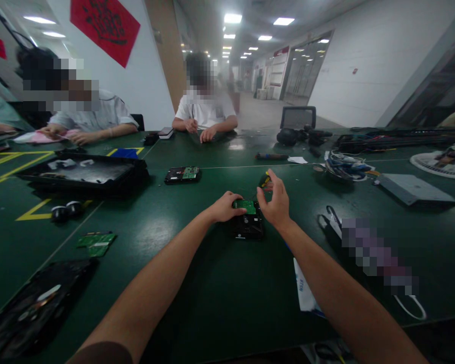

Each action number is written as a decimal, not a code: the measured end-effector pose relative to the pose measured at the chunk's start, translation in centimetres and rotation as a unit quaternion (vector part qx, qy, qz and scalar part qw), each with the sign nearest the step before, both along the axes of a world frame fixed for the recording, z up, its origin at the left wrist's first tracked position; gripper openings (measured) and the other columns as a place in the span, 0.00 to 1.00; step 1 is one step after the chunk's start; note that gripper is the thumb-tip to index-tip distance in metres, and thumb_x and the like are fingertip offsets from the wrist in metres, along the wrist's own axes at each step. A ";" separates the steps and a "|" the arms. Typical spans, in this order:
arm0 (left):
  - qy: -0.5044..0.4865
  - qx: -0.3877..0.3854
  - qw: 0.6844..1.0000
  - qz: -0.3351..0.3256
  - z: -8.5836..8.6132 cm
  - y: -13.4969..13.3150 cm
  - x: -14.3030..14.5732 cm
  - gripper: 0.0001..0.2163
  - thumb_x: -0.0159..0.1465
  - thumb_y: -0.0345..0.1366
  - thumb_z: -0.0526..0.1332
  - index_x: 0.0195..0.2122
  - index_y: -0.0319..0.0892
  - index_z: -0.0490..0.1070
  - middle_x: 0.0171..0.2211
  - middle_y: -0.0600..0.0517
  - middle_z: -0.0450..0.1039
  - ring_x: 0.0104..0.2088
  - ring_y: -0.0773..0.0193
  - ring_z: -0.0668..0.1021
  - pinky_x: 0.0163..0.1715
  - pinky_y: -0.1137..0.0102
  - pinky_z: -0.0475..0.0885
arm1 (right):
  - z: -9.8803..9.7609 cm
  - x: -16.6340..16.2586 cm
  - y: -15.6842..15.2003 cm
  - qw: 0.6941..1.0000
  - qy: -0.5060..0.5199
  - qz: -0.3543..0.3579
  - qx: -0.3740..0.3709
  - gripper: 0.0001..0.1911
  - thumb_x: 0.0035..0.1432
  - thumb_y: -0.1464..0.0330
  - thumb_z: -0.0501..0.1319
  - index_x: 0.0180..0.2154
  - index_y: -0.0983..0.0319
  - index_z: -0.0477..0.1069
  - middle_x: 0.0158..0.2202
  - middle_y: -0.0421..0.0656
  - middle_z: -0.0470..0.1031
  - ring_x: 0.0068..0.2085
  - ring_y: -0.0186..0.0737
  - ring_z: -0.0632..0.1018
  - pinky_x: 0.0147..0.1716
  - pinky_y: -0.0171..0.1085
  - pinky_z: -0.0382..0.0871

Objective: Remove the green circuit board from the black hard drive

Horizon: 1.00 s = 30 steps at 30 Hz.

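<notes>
A black hard drive (247,228) with a green circuit board (246,206) on its upper face lies on the green table in front of me. My left hand (228,207) grips the drive's left side, fingers over the board's edge. Above the drive's right edge, my right hand (276,199) holds a screwdriver (265,179) with a black and yellow handle between thumb and fingers. The screwdriver's shaft is too thin and dim to follow clearly, so I cannot tell whether its tip touches the drive.
Another hard drive (182,175) lies further back. Leftward are a black tray-like casing (85,172), a loose circuit board (96,243) and a black housing (38,308). A grey metal box (416,189) and bundled cables (345,166) occupy the right. Two people sit across the table.
</notes>
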<state>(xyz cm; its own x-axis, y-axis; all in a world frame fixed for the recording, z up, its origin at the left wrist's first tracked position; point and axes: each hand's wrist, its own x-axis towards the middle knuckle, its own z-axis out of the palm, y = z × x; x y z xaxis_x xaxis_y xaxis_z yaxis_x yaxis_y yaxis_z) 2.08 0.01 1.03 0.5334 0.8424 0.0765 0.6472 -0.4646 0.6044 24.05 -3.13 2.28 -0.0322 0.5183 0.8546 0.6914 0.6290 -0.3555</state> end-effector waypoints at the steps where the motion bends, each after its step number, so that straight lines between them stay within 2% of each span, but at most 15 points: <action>1: -0.001 -0.002 1.000 0.000 0.0 0.0 0.0 0.30 0.62 0.52 0.66 0.61 0.41 0.71 0.55 0.42 0.68 0.51 0.52 0.77 0.57 0.61 0.72 | 0.0 0.0 0.0 1.000 -0.001 0.002 -0.003 0.36 0.68 0.67 0.59 0.72 0.54 0.49 0.60 0.53 0.69 0.47 0.48 0.80 0.47 0.52 0.82; 5: -0.005 -0.005 1.000 0.000 0.1 0.0 0.0 0.30 0.62 0.51 0.66 0.61 0.40 0.71 0.55 0.41 0.68 0.51 0.51 0.77 0.57 0.60 0.72 | -0.1 -0.1 0.0 1.000 0.001 0.005 -0.009 0.35 0.69 0.67 0.57 0.72 0.54 0.48 0.61 0.53 0.69 0.44 0.47 0.81 0.48 0.53 0.82; 9: -0.007 -0.011 1.000 0.002 0.1 0.0 0.0 0.30 0.62 0.52 0.66 0.62 0.41 0.70 0.55 0.41 0.68 0.50 0.51 0.77 0.55 0.60 0.72 | 0.0 -0.1 0.1 1.000 0.008 -0.005 -0.003 0.36 0.67 0.66 0.60 0.72 0.54 0.51 0.57 0.52 0.70 0.41 0.45 0.80 0.45 0.52 0.82; 12: -0.005 -0.012 1.000 0.004 0.1 0.0 0.0 0.30 0.62 0.52 0.66 0.62 0.42 0.70 0.56 0.42 0.67 0.50 0.52 0.77 0.55 0.61 0.72 | 0.1 -0.1 0.0 1.000 0.014 -0.006 -0.001 0.35 0.66 0.66 0.61 0.71 0.54 0.52 0.55 0.51 0.70 0.41 0.45 0.79 0.44 0.51 0.82; 17: 0.003 -0.013 1.000 0.003 0.1 0.1 0.0 0.30 0.63 0.52 0.66 0.63 0.41 0.70 0.56 0.41 0.67 0.50 0.52 0.77 0.56 0.60 0.72 | 0.0 -0.1 0.1 1.000 0.012 0.010 -0.008 0.35 0.67 0.68 0.59 0.71 0.54 0.51 0.58 0.52 0.70 0.43 0.45 0.80 0.48 0.53 0.81; 25: 0.000 -0.015 1.000 0.006 0.0 0.1 0.0 0.31 0.62 0.53 0.66 0.62 0.42 0.70 0.56 0.42 0.67 0.50 0.52 0.77 0.56 0.60 0.72 | -0.2 -0.1 0.2 1.000 0.020 -0.002 -0.002 0.36 0.66 0.66 0.62 0.71 0.53 0.51 0.55 0.51 0.69 0.43 0.45 0.78 0.45 0.52 0.82; 30: -0.002 -0.008 1.000 0.001 0.0 0.1 0.1 0.30 0.62 0.52 0.67 0.62 0.42 0.70 0.56 0.42 0.68 0.52 0.52 0.76 0.58 0.60 0.71 | -0.4 -0.2 0.2 1.000 0.015 0.012 -0.005 0.37 0.66 0.67 0.61 0.72 0.53 0.49 0.57 0.51 0.69 0.44 0.46 0.78 0.46 0.52 0.81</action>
